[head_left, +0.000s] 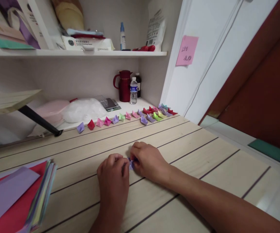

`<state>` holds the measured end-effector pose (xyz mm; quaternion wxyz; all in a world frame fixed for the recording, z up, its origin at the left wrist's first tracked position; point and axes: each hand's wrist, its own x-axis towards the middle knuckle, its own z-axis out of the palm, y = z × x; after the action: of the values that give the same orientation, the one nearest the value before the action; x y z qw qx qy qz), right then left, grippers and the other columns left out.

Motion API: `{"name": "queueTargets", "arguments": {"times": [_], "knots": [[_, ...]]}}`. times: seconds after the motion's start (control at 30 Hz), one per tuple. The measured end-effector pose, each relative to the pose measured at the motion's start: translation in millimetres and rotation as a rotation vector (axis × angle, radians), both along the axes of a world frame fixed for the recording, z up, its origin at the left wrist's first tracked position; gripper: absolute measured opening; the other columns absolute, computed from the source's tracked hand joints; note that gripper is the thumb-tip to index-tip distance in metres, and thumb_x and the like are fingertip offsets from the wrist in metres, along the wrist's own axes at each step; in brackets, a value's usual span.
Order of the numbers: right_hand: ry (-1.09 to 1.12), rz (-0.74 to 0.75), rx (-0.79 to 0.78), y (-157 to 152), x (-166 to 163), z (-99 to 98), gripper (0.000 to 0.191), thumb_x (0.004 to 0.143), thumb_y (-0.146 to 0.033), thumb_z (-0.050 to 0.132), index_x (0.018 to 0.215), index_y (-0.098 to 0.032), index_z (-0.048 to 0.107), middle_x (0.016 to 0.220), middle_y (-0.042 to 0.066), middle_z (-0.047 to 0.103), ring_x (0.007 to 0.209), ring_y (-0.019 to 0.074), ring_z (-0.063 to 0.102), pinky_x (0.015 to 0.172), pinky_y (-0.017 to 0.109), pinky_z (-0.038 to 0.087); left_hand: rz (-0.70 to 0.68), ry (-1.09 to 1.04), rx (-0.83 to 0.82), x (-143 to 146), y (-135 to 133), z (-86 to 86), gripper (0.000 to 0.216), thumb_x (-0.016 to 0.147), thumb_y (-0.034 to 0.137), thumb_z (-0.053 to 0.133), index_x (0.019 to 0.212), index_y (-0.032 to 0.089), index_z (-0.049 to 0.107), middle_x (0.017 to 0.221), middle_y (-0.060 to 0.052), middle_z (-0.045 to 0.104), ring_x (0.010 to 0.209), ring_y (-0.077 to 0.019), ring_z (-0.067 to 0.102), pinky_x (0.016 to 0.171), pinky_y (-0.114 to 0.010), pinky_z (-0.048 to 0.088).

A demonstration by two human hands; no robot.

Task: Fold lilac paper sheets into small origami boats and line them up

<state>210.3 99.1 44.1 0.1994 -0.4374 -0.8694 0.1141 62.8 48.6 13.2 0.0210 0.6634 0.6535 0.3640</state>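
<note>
Between my hands is a small piece of folded purple paper [131, 165], mostly covered by my fingers, so its full shape is hidden. My right hand [149, 161] pinches it from the right, thumb and fingers closed. On the other side my left hand [114, 174] has its fingers curled in against the paper's left edge. Farther back on the table, a row of small folded paper boats runs along the edge, among them a purple boat [80, 127], a red boat [91, 125] and a yellow-green boat [157, 117].
A stack of coloured paper sheets [37, 194] lies at the near left of the wooden table [81, 204]. Behind the boats stand a dark red jug [124, 87] and a water bottle [133, 92]. A black leg [40, 121] supports a small raised board [11, 102] at left.
</note>
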Motion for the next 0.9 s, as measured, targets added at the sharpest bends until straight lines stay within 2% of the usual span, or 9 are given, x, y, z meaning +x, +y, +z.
{"name": "queueTargets", "arguments": {"times": [0.17, 0.27, 0.43, 0.7, 0.9], "knots": [[0.03, 0.086, -0.014, 11.8, 4.1, -5.0, 0.014, 0.071, -0.009, 0.066, 0.079, -0.02, 0.066, 0.091, 0.004, 0.066, 0.093, 0.0217, 0.057, 0.078, 0.03, 0.039, -0.043, -0.038, -0.023, -3.3, 1.3, -2.9, 0.02, 0.085, 0.014, 0.057, 0.081, 0.027, 0.072, 0.094, -0.001, 0.066, 0.091, -0.0206, 0.063, 0.087, -0.042, 0.045], [0.075, 0.123, -0.052, 19.9, 7.5, -11.5, 0.014, 0.07, -0.009, 0.069, 0.078, -0.021, 0.068, 0.087, 0.001, 0.067, 0.089, 0.0183, 0.058, 0.076, 0.027, 0.04, -0.053, -0.068, -0.047, -7.8, 4.1, -7.4, 0.018, 0.085, 0.017, 0.058, 0.083, 0.028, 0.072, 0.094, -0.001, 0.066, 0.091, -0.0196, 0.063, 0.086, -0.039, 0.046], [0.136, 0.099, -0.08, 22.8, 9.1, -15.0, 0.012, 0.069, -0.011, 0.072, 0.075, -0.021, 0.071, 0.079, 0.002, 0.065, 0.084, 0.0202, 0.057, 0.073, 0.029, 0.039, -0.04, -0.078, -0.099, -12.9, 6.8, -10.4, 0.009, 0.079, 0.02, 0.066, 0.083, 0.027, 0.07, 0.094, -0.001, 0.066, 0.095, -0.0206, 0.063, 0.086, -0.038, 0.046], [0.236, 0.123, -0.082, 22.0, 8.8, -16.1, 0.018, 0.064, -0.004, 0.074, 0.072, -0.021, 0.07, 0.076, 0.001, 0.062, 0.081, 0.0201, 0.056, 0.07, 0.029, 0.038, -0.011, 0.001, -0.188, -14.2, 4.7, -0.1, 0.018, 0.072, 0.015, 0.071, 0.086, 0.028, 0.07, 0.103, -0.003, 0.064, 0.101, -0.0256, 0.059, 0.087, -0.042, 0.043], [0.322, 0.207, -0.065, 21.9, 10.9, -18.4, 0.025, 0.067, 0.004, 0.07, 0.077, -0.019, 0.068, 0.088, 0.003, 0.06, 0.09, 0.0191, 0.057, 0.073, 0.027, 0.043, -0.044, 0.011, -0.259, -14.2, 4.5, 9.1, 0.017, 0.076, 0.011, 0.067, 0.084, 0.027, 0.069, 0.096, 0.0, 0.067, 0.1, -0.0227, 0.061, 0.089, -0.04, 0.041]]}}
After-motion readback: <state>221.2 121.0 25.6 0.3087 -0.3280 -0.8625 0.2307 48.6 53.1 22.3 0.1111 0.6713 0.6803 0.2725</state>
